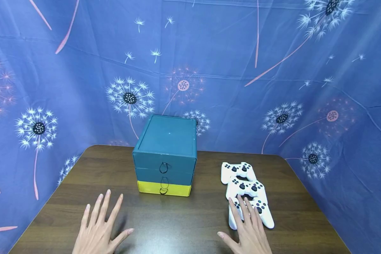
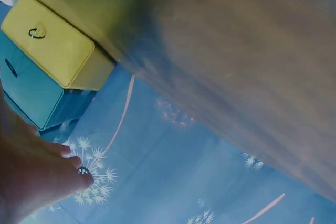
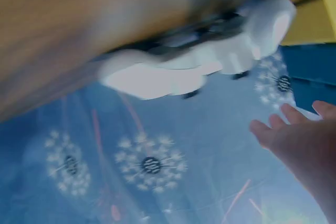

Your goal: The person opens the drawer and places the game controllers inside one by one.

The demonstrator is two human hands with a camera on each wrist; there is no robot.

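My left hand is spread flat over the front left of the table, fingers straight, holding nothing. My right hand, also with straight fingers, is in front of three white game controllers. Its fingertips overlap the nearest game controller in the head view; the right wrist view shows a gap between hand and controllers. The middle controller and the far controller line up behind it, close together. Between the hands, farther back, stands a teal drawer box with a yellow bottom drawer and black ring pulls.
The dark wooden table has rounded far corners. A blue cloth with a dandelion print hangs behind it and along both sides. The drawer box stands near the table's far edge.
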